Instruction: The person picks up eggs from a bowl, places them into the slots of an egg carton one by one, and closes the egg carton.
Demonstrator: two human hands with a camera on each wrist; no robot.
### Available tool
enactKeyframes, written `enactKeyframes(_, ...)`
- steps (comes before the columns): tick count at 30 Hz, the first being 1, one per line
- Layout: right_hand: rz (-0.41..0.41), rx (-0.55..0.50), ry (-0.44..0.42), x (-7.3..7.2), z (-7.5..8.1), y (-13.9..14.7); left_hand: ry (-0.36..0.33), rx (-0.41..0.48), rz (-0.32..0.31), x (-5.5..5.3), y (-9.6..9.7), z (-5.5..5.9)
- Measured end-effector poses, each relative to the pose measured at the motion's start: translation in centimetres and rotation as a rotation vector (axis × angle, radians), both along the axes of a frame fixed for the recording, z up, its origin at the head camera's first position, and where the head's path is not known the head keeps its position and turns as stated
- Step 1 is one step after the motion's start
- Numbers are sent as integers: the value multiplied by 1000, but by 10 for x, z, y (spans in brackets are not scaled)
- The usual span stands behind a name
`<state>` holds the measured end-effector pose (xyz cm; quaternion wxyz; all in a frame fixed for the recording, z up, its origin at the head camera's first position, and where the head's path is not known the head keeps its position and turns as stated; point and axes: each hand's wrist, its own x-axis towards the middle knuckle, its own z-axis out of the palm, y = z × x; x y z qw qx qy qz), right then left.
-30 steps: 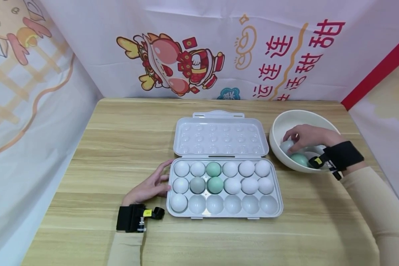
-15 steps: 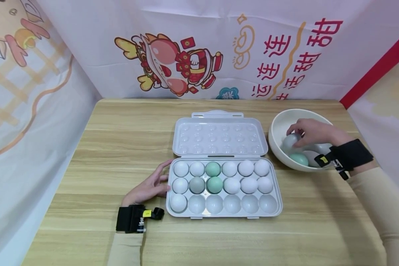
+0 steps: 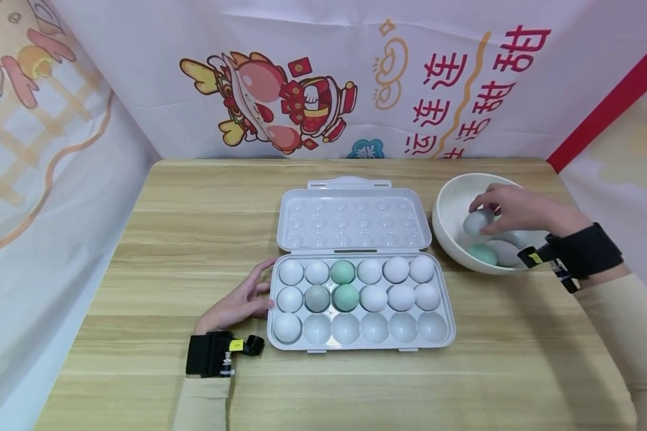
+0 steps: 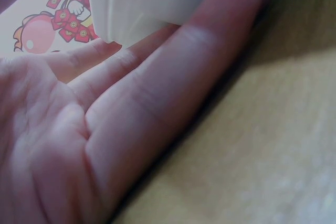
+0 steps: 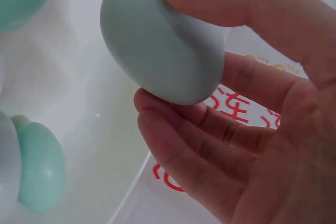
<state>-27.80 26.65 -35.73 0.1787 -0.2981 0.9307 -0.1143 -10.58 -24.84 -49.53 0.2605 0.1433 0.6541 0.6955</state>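
My right hand pinches a pale grey-blue egg between thumb and fingers, over the cream bowl. The right wrist view shows that egg up close, thumb on one side and fingertips under the other. Lower in the bowl lie a green egg and a pale pinkish egg, partly behind the wrist camera. Over at the left, my left hand touches the left side of the white egg box with its fingers extended. White, green and grey eggs fill the box's two back rows; one white egg sits front left.
Beyond the box's hinge its lid lies open on the wooden table. Right of that white egg, the front row shows several bare cups. A printed cloth hangs behind the table's back edge.
My right hand has lifted the grey-blue egg up from the other eggs in the bowl and shifted slightly right. The left hand stays at the box's side. The view has shifted a little.
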Motion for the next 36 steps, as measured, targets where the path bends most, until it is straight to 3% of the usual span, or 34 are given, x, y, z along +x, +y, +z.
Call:
enactKeyframes(26, 2, -29, 61, 34, 14, -11, 1, 3, 5, 0, 1, 0)
enactKeyframes(36, 65, -38, 142, 49, 20, -18, 2, -3, 5, 0, 1, 1)
